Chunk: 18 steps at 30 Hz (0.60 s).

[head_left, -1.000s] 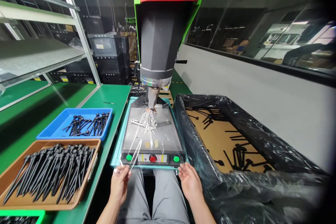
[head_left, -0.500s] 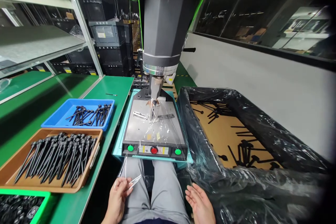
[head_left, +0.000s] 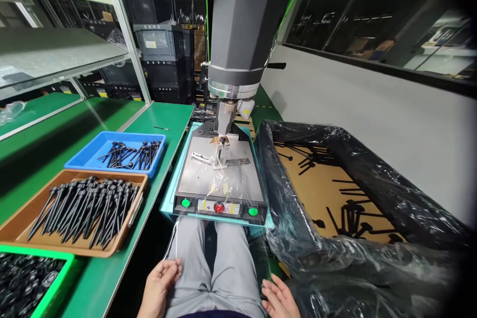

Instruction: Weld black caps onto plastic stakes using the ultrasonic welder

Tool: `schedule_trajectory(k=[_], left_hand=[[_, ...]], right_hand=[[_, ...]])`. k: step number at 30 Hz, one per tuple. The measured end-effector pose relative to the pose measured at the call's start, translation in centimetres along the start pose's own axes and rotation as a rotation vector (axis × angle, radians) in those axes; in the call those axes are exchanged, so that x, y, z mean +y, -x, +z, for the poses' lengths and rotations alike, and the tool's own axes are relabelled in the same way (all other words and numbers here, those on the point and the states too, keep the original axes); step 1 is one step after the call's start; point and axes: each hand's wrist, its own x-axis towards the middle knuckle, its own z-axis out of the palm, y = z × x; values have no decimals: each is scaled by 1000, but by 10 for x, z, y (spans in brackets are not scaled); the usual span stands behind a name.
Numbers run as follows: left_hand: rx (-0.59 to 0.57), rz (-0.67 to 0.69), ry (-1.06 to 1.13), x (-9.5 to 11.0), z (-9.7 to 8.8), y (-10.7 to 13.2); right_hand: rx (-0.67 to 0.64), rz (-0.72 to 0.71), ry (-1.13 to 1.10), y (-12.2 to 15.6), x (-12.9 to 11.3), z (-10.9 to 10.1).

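My left hand is low in front, beside my left leg, its thumb and fingers pinched on the edge of a clear plastic bag. The thin film shows mainly as bright creases and glare, and its full outline is hard to see. My right hand is beside my right leg with fingers bent; a faint film edge runs up from its fingertips. Beyond both hands stands a bench machine with a metal plate, two green buttons and a red one. A small black part sits in its fixture under the machine head.
On the green table at left are a blue tray and a brown tray of black stemmed parts, plus a green bin. A plastic-lined box with similar parts stands at right.
My left hand has moved left and slightly down, drawing the film with it. My right hand has shifted slightly down and left, its fingers more bent. The view has shifted a little.
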Motion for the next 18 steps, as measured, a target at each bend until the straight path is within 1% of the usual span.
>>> schedule_trajectory(k=[5, 8, 13, 15, 18], left_hand=[[13, -36, 38, -1, -5, 9], [12, -56, 24, -1, -6, 12], [42, -104, -19, -3, -7, 14], [0, -94, -91, -4, -6, 16], [-143, -20, -277, -5, -2, 21]], right_hand=[[43, 17, 8, 7, 14, -5], [60, -11, 12, 7, 13, -7], [64, -67, 33, -1, 10, -11], [82, -64, 33, -6, 13, -16], [117, -34, 22, -12, 21, -24]])
